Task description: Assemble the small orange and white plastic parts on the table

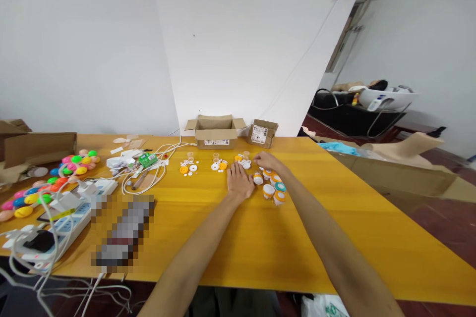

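My left hand [240, 181] lies flat on the yellow wooden table [230, 237], fingers stretched out toward small white and orange plastic parts [243, 161]. My right hand [266, 160] reaches just right of those parts with its fingers curled over them; what they hold, if anything, is too small to make out. A cluster of small orange-and-white capped pieces [271, 185], one with a teal top, stands just right of my left hand, below my right wrist. More small white and orange parts [189, 167] and another group of such parts [219, 164] lie further left.
An open cardboard box [215, 131] and a smaller box [262, 133] stand at the table's far edge. Cables [148, 176], a power strip [70, 220] and colourful plastic eggs [76, 163] fill the left side. A larger cardboard box [37, 146] sits far left.
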A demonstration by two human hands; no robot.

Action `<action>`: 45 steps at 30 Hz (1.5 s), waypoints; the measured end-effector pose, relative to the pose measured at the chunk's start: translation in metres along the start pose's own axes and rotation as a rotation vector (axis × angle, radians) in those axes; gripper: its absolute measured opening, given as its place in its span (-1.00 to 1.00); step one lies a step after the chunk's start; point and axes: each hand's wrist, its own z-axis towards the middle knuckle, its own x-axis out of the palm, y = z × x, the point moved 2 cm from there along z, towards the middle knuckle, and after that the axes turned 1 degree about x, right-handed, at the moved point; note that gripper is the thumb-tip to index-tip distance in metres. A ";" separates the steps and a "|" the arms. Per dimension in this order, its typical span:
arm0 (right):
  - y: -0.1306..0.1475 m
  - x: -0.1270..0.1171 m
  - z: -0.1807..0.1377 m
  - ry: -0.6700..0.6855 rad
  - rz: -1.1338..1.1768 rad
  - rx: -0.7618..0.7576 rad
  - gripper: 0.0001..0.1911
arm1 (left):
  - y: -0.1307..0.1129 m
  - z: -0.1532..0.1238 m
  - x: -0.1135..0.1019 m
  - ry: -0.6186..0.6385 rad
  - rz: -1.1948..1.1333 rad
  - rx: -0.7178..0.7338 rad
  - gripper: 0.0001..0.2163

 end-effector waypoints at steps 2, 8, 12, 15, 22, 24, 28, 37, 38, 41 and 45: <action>0.001 -0.002 -0.001 -0.022 -0.035 0.027 -0.73 | 0.000 -0.001 -0.002 -0.006 0.006 0.003 -0.41; 0.015 -0.006 0.005 -0.102 -0.106 0.063 -0.62 | -0.001 -0.007 -0.008 -0.038 0.002 0.005 -0.44; 0.033 0.000 0.013 -0.089 -0.152 0.027 -0.59 | 0.000 -0.009 -0.008 -0.067 -0.009 0.017 -0.47; 0.046 0.007 0.019 -0.048 -0.181 -0.006 -0.55 | 0.002 -0.009 -0.005 -0.081 -0.012 0.035 -0.48; 0.054 0.016 0.025 0.021 -0.244 -0.035 -0.59 | 0.001 -0.008 0.006 -0.133 -0.015 0.043 -0.50; 0.052 0.014 0.023 0.024 -0.248 -0.033 -0.59 | 0.000 -0.007 0.006 -0.145 -0.016 0.043 -0.52; 0.047 0.007 0.015 -0.022 -0.234 -0.035 -0.57 | 0.000 -0.008 -0.001 -0.131 -0.018 0.037 -0.54; 0.018 -0.002 -0.023 -0.149 -0.116 0.055 -0.57 | 0.001 -0.008 -0.009 -0.113 -0.050 0.056 -0.56; 0.015 -0.001 -0.025 -0.127 -0.109 0.072 -0.56 | 0.001 -0.009 -0.009 -0.114 -0.056 0.059 -0.57; 0.011 -0.001 -0.028 -0.066 -0.117 0.099 -0.60 | 0.002 -0.011 -0.010 -0.118 -0.077 0.070 -0.61; 0.016 0.001 -0.029 -0.018 -0.148 0.059 -0.67 | 0.003 -0.018 -0.014 -0.089 -0.090 0.114 -0.68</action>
